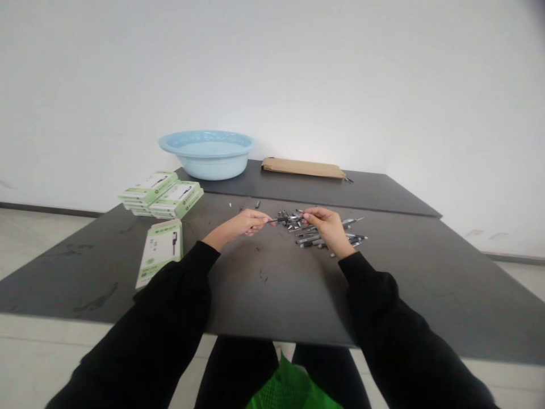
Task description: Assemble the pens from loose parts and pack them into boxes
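Observation:
Both of my hands meet over a dark grey table, holding one thin black pen level between them. My left hand pinches its left end with curled fingers. My right hand grips its right end, fingers closed. Just beyond and under the right hand lies a loose heap of several black and silver pens and pen parts. My black sleeves reach in from the bottom of the view.
A light blue basin stands at the back left. A brown envelope lies at the back. Green-and-white boxes are stacked at the left, with one more box nearer me. Something green lies in my lap.

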Action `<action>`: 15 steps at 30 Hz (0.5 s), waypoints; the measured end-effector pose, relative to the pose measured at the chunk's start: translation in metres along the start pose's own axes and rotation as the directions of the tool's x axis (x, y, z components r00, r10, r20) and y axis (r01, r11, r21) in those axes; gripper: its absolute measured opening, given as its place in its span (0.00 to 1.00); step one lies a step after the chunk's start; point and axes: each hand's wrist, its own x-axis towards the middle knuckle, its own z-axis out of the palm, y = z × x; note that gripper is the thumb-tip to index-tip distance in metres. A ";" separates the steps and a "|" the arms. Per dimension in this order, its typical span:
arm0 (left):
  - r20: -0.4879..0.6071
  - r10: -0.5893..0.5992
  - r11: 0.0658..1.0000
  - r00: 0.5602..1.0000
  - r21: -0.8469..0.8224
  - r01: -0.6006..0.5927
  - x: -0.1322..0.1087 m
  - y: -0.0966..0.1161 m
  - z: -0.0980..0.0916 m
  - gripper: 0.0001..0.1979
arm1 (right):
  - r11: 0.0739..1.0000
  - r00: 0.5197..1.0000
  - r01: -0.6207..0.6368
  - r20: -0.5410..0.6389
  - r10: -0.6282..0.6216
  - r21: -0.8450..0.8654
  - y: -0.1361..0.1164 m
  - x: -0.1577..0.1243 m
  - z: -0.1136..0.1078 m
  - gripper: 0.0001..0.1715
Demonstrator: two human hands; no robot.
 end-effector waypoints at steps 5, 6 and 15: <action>0.014 0.001 1.000 1.000 0.018 -0.001 0.002 -0.001 0.003 0.19 | 0.999 0.999 0.010 0.052 -0.008 -0.032 0.001 -0.004 0.007 0.14; 0.012 0.003 1.000 1.000 0.025 -0.003 0.002 -0.002 0.004 0.19 | 0.999 0.998 0.009 0.061 -0.007 -0.035 0.002 -0.004 0.008 0.14; -0.025 0.040 0.997 0.999 0.067 -0.038 0.002 -0.008 0.010 0.22 | 0.999 0.998 -0.039 0.040 0.038 0.014 0.012 -0.007 0.016 0.16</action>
